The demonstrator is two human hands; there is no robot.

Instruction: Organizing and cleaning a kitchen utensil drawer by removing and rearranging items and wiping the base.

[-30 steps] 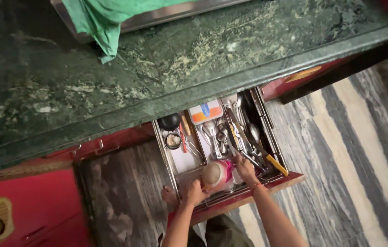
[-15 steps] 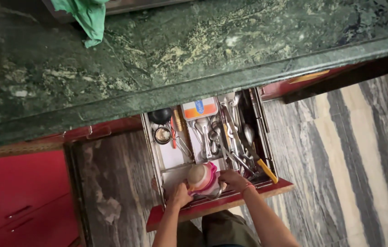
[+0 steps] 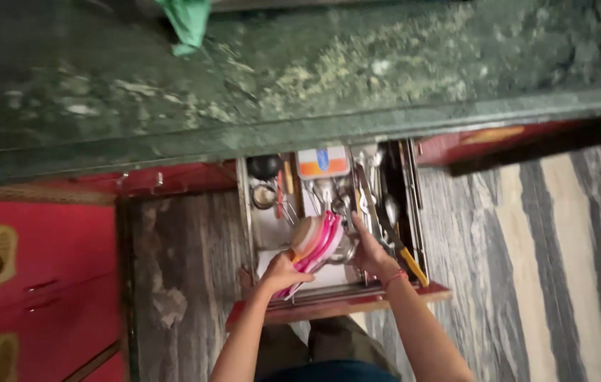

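1. Here, on the far left, red cupboard doors (image 3: 31, 283) with pale oval handles are standing beside a dark striped floor (image 3: 180, 283).
2. Up above, a green cloth (image 3: 187, 25) is lying on the green stone counter (image 3: 357, 78), well apart from the hands.
3. Under the counter, an open drawer (image 3: 336, 301) with a red front is sticking out toward the person.
4. The left hand (image 3: 283, 272) is curling around the near edge of a stack of pink and white lids (image 3: 315, 244). It is holding them tilted up on their edges, over the near left part of the drawer.
5. At the back left of the drawer, a dark ladle (image 3: 265, 168) and a small metal strainer (image 3: 264, 197) are lying.
6. An orange and white box (image 3: 323, 162) is sitting at the back, in the middle.
7. The right hand (image 3: 368, 251) is touching the other side of the stack. Its fingers are partly bent, but I cannot tell if it is gripping.
8. Just right of that hand, metal spoons (image 3: 385, 205) and a tool with a yellow handle (image 3: 414, 265) are lying in the drawer.
9. On the far right, the floor is showing pale and grey stripes.
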